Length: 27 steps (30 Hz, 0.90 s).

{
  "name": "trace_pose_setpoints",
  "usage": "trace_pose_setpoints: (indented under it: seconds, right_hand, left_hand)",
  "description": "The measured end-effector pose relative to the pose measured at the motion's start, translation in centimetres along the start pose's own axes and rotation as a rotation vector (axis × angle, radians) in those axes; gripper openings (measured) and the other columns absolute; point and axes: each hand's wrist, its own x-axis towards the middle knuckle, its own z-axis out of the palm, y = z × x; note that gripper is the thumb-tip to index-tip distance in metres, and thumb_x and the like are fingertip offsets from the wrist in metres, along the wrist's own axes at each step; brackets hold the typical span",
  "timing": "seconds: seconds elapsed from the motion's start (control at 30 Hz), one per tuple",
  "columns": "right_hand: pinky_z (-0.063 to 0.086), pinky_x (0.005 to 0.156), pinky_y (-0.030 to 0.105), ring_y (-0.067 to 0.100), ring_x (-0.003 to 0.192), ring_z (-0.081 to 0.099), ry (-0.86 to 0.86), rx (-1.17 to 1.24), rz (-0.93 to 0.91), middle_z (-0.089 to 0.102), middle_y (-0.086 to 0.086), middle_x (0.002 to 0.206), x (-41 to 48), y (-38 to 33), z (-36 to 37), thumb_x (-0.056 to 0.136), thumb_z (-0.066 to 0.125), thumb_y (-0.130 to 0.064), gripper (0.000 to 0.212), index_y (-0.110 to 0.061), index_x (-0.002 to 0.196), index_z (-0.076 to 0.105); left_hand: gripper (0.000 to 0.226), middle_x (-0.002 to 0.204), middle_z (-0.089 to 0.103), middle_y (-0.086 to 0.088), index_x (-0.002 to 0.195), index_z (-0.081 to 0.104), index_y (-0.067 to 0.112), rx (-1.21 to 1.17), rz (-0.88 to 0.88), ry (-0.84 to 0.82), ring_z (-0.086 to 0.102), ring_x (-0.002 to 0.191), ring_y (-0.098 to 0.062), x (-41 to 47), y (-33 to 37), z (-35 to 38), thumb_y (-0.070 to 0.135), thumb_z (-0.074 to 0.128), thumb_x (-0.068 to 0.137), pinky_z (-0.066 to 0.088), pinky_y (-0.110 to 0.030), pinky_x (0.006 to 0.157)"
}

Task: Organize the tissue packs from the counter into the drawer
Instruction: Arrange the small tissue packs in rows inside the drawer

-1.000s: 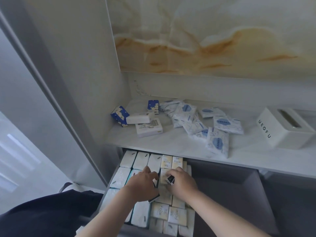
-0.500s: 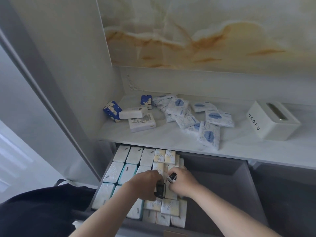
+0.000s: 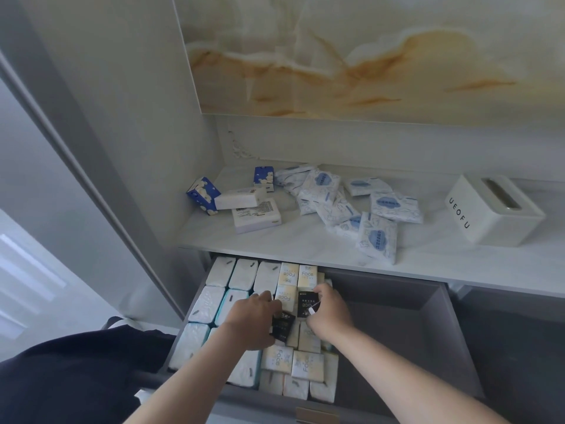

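— What have your hands got?

— My left hand [image 3: 253,321] is down in the drawer [image 3: 397,332], fingers curled around a small black pack [image 3: 282,327] that stands tilted among the packed rows. My right hand [image 3: 328,313] is just beside it, fingers pinching a second black pack [image 3: 306,303] by its edge, label up, over the cream packs.

— How full is the drawer?

— The left part is packed. White packs [image 3: 244,273] stand in rows along the left side and the back, and cream packs [image 3: 289,274] marked "Face" sit next to them, with more cream ones near the front edge below my wrists. The right part shows only bare grey floor. My dark sleeve [image 3: 61,384] hangs at the lower left, outside the drawer.

— And above the drawer?

— The worktop [image 3: 305,243] carries the loose packs. On its left lie two white packs [image 3: 256,215], one partly on the other, touching a blue pack [image 3: 202,194] tipped on its side; another blue pack [image 3: 263,178] stands upright behind them. In the middle is a scattered heap of soft white packs with blue labels [image 3: 379,241], several overlapping, the nearest one close to the front edge.

— Anything else there?

— A white tissue box [image 3: 489,215] marked "UEOFU" sits on the right, well apart from the heap, slot facing up. Behind everything rises a marbled wall panel [image 3: 351,62] with orange veins.
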Motion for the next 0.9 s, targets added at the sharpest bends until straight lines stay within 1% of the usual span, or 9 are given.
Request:
trace_pose_setpoints:
  seconds: [0.13,0.27,0.33,0.43,0.5,0.6,0.67,0.8,0.9]
  right_hand:
    - [0.034,0.064,0.012,0.011,0.099,0.050,0.016,0.071,-0.038,0.048,-0.001,0.132,0.0,-0.5,0.0,0.082,0.071,-0.017,0.062,-0.022,0.138,0.043]
    - [0.042,0.078,0.024,0.014,0.103,0.050,-0.028,-0.033,-0.065,0.043,-0.002,0.122,-0.2,-0.4,-0.9,0.078,0.067,-0.030,0.057,-0.025,0.128,0.042]
    - [0.042,0.086,0.029,0.015,0.109,0.046,-0.136,-0.099,-0.112,0.040,-0.003,0.124,-0.5,-0.2,-1.4,0.074,0.062,-0.034,0.056,-0.028,0.124,0.038]
    - [0.037,0.089,0.028,0.016,0.117,0.041,-0.285,-0.095,-0.156,0.038,-0.003,0.131,-1.3,0.1,-1.8,0.077,0.059,-0.029,0.054,-0.027,0.125,0.035]
    - [0.035,0.088,0.025,0.015,0.120,0.039,-0.345,-0.098,-0.202,0.037,-0.004,0.133,-1.9,0.3,-2.0,0.080,0.060,-0.022,0.053,-0.025,0.127,0.036]
    - [0.040,0.092,0.025,0.015,0.121,0.039,-0.366,-0.178,-0.289,0.037,-0.006,0.129,-2.6,0.9,-2.0,0.077,0.065,-0.020,0.051,-0.026,0.122,0.041]
    - [0.041,0.099,0.027,0.015,0.123,0.038,-0.373,-0.226,-0.346,0.035,-0.006,0.128,-3.0,1.2,-1.9,0.075,0.067,-0.019,0.054,-0.027,0.123,0.044]
    - [0.041,0.104,0.029,0.017,0.124,0.039,-0.369,-0.270,-0.416,0.030,-0.005,0.129,-3.0,1.6,-1.5,0.075,0.069,-0.018,0.066,-0.027,0.135,0.043]
    - [0.047,0.099,0.032,0.019,0.117,0.045,-0.290,-0.282,-0.487,0.030,-0.008,0.126,-2.8,2.2,-1.0,0.075,0.071,-0.016,0.067,-0.032,0.134,0.042]
  left_hand:
    - [0.046,0.114,0.051,0.002,0.118,0.049,0.025,-0.029,-0.058,-0.009,0.056,0.097,-0.018,-0.4,0.3,0.2,0.046,0.063,0.080,0.050,-0.032,0.076]
    - [0.055,0.120,0.050,0.001,0.124,0.046,0.023,-0.169,-0.059,-0.123,0.052,0.103,-0.015,0.1,-0.2,-1.0,0.038,0.072,0.078,0.048,-0.028,0.080]
    - [0.060,0.128,0.045,0.001,0.131,0.044,0.022,-0.245,-0.058,-0.165,0.047,0.112,-0.016,0.5,-0.3,-1.8,0.030,0.070,0.078,0.048,-0.029,0.087]
    - [0.070,0.140,0.030,0.000,0.145,0.032,0.021,-0.295,-0.066,-0.224,0.033,0.133,-0.020,0.6,0.0,-2.5,0.026,0.060,0.081,0.044,-0.036,0.101]
    - [0.076,0.144,0.024,-0.001,0.149,0.024,0.021,-0.303,-0.052,-0.234,0.027,0.139,-0.021,0.7,0.4,-2.5,0.026,0.059,0.082,0.041,-0.038,0.105]
    - [0.090,0.146,0.030,-0.003,0.152,0.018,0.020,-0.334,-0.044,-0.172,0.035,0.136,-0.024,0.7,0.9,-2.2,0.026,0.069,0.078,0.042,-0.037,0.106]
    - [0.096,0.142,0.041,-0.002,0.150,0.022,0.021,-0.392,-0.060,-0.147,0.046,0.125,-0.022,0.8,1.0,-1.8,0.027,0.077,0.072,0.047,-0.033,0.100]
    - [0.068,0.120,0.049,0.005,0.130,0.046,0.026,-0.214,0.091,-0.034,0.047,0.113,-0.016,0.3,1.2,-0.3,0.031,0.077,0.069,0.049,-0.032,0.092]
    - [0.059,0.117,0.049,0.006,0.126,0.048,0.026,-0.155,0.115,0.018,0.047,0.109,-0.014,-0.1,1.1,0.3,0.026,0.073,0.072,0.050,-0.031,0.086]
